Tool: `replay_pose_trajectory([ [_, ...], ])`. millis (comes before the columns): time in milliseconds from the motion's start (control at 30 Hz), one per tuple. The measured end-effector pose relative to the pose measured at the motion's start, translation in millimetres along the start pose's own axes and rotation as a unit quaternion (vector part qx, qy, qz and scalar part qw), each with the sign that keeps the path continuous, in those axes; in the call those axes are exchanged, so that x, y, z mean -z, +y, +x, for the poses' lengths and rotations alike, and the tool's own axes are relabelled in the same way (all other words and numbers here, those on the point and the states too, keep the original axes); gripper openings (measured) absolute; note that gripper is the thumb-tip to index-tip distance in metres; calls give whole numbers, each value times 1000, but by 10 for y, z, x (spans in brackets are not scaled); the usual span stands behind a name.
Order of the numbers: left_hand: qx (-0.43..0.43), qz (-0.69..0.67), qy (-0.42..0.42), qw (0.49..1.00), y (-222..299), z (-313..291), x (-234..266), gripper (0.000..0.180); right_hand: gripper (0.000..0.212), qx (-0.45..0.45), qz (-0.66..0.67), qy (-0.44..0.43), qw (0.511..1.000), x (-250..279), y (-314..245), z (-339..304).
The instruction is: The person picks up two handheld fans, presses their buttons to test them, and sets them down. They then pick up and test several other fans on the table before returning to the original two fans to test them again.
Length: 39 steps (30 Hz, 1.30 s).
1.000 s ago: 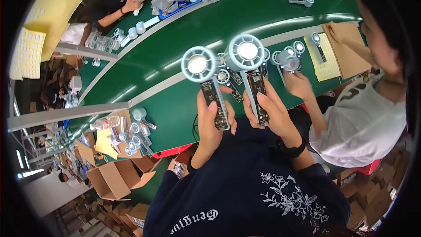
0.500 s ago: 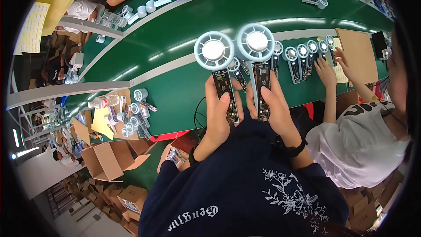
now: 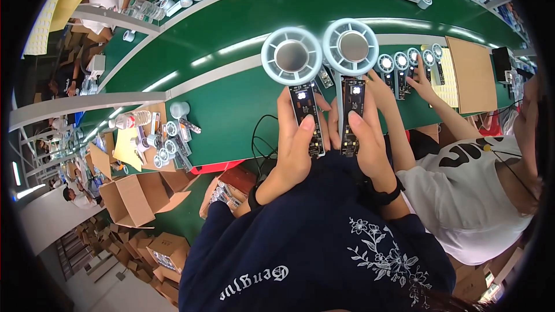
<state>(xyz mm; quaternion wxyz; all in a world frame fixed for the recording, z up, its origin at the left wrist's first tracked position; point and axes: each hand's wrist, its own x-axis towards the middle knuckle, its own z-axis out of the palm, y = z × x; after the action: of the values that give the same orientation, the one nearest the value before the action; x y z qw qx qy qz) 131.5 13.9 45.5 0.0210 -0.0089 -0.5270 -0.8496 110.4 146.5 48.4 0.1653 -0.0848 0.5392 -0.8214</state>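
— Fingers of the left hand (image 3: 293, 153) curl round the left fan (image 3: 302, 93) by its handle, thumb laid on the exposed circuit board; the right hand (image 3: 368, 136) clasps the right fan (image 3: 353, 91) the same way

— What could go wrong from there?

— Both thumbs bear on bare boards, so too hard a press might harm a part. Those round heads sit rim by rim, too; whether they touch, I can't tell, but if the hands drew together they could knock

— Which way do the fans point?

— Heads away from the wearer, handle ends toward the body, boards facing up to the camera. The right one's long axis runs almost straight away; the left one's tips slightly leftward at the head

— And around them?

— They're held up over the green table (image 3: 225, 104). A co-worker's hand (image 3: 381, 93) appears just beside the right fan, so a stray bump could jar it; further right lies a row of similar fans (image 3: 413, 56)
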Motion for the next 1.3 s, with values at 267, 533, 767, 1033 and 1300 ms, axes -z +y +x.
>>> replay_pose_trajectory([
  [267, -2, -19, 3, 1000, -26, -42, 16, 51, 43, -1, 1, 11, 1000, -38, 44, -32],
  [533, -15, -18, 2, 1000, -50, -54, 85, 51, 44, -9, -22, -14, 1000, -86, 24, -24],
  [767, -29, -33, -4, 999, -6, -55, 75, 55, 44, 42, -70, -14, 997, -125, 59, -15],
  [1033, -22, -37, 5, 999, -65, -76, 102, 55, 43, 21, -79, -13, 997, -101, 65, -23],
  [1300, -29, 54, 50, 997, -20, -90, 17, 43, 40, -9, -31, -3, 999, -109, 62, -35],
])
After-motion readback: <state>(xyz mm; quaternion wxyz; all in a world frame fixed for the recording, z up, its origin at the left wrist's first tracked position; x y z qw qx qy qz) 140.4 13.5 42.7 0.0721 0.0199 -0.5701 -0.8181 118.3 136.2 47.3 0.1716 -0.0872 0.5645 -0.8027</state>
